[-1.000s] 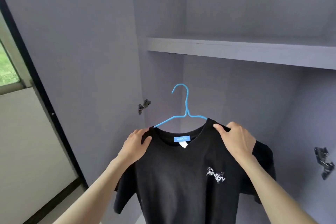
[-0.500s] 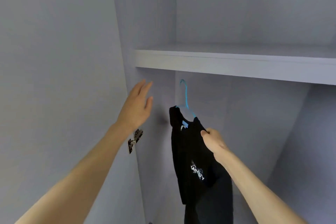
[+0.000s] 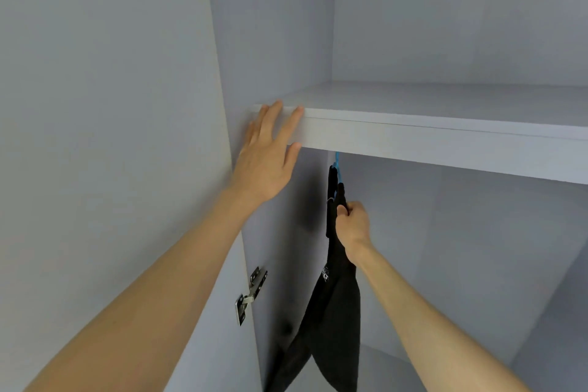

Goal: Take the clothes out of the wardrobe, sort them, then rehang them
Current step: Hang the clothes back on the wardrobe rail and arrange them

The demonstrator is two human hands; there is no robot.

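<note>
Rehanging is in hand: the right hand (image 3: 354,226) pinches the black T-shirt (image 3: 334,312) under the shelf (image 3: 445,140), left hand (image 3: 267,156) flat against its edge, and the blue hanger (image 3: 339,169) hook seemingly needs seating next.

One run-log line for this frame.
phase: rehanging | left hand: flat on shelf edge | right hand: grips black T-shirt on blue hanger
</note>
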